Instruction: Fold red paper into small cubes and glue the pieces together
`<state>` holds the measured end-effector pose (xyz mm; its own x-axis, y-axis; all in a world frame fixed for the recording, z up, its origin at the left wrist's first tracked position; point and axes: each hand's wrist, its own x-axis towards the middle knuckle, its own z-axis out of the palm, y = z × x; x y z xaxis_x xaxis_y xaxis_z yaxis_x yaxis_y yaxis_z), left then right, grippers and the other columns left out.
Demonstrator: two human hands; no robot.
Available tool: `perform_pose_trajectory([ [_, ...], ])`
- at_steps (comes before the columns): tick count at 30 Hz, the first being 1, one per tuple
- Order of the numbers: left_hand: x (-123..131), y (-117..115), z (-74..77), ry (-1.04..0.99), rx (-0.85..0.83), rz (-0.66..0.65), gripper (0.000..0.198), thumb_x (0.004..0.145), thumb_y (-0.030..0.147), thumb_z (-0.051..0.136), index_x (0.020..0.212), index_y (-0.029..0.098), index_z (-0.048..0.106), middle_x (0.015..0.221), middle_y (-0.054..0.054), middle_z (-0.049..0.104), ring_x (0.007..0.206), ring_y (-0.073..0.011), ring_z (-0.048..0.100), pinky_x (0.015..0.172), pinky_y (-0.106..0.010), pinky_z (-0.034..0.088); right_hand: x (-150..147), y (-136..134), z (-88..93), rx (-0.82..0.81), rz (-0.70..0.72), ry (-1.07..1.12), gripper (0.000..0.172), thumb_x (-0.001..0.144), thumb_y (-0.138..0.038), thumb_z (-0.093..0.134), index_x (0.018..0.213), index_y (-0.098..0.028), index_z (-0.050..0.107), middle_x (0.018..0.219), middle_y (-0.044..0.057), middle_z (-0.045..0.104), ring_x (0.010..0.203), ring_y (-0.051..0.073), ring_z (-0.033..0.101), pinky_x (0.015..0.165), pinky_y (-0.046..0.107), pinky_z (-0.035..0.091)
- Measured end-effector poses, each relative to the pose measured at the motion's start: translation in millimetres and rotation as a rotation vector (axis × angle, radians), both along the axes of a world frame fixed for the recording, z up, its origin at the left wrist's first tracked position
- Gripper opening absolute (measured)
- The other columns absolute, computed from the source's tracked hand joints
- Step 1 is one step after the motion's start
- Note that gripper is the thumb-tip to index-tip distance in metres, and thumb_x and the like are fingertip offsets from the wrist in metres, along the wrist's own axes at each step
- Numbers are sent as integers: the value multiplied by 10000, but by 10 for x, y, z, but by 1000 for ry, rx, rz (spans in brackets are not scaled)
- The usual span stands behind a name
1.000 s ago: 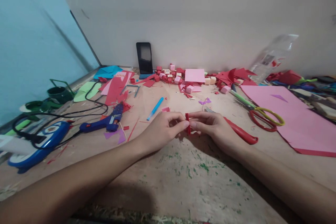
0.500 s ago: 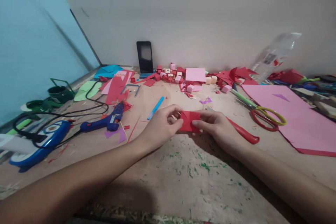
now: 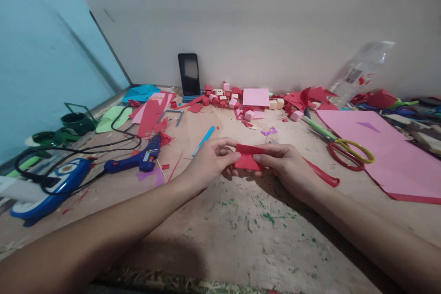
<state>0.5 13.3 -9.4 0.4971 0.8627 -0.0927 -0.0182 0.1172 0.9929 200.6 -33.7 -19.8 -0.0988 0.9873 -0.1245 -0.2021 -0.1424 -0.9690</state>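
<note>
A small piece of red paper [image 3: 247, 158] is held just above the table between both hands. My left hand [image 3: 217, 158] pinches its left edge, thumb on the near face and fingers behind. On the other side, my right hand [image 3: 280, 161] grips the right edge, its thumb lying on the paper. A crease runs across the upper part of the sheet. Beyond my left wrist lies a blue pen [image 3: 204, 140]. Partly hidden behind my right hand is a tool with a red handle [image 3: 324, 174].
At left are a blue glue gun [image 3: 141, 160], its black cable and a blue-and-white power strip [image 3: 57, 190]. Scissors [image 3: 347, 151] and pink paper [image 3: 382, 156] lie at right. Small red and pink paper cubes [image 3: 225, 96], a phone [image 3: 189, 74] and a plastic bottle [image 3: 360, 73] stand along the wall.
The red paper has tilted in my fingers, so it looks shorter, with a fold line across its top. Both hands still hold its sides and have barely moved.
</note>
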Motion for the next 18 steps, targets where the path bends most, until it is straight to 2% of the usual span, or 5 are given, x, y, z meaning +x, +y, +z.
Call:
perform_pose_trajectory([
  [5,-15,-17,2,-10,0,-15,180,838,190,707,1007,138,742,690,-5,701,539,-108,660,532,-216,566,-25,-9,51,4,-56,-19,197,774,-229,843,965,-214,888,813,69,837,690,196,755,697,326,611],
  [8,-16,-27,15,24,41,15,168,833,193,700,975,139,773,662,-10,699,556,-109,663,555,-215,566,-44,-19,82,12,-87,-51,152,755,-258,863,899,-216,892,824,76,839,675,197,748,681,331,609],
  [13,-11,-29,16,27,113,42,203,825,251,704,981,146,782,684,-31,726,578,-127,679,504,-200,513,-49,-33,74,38,-79,-15,153,792,-288,860,935,-248,900,848,65,843,699,200,739,711,348,607],
  [18,-17,-64,46,17,89,20,236,830,285,702,1016,148,748,655,-9,698,538,-116,635,515,-213,499,-45,-23,48,25,-71,-34,164,782,-297,848,928,-233,890,816,73,833,669,211,742,691,373,611],
])
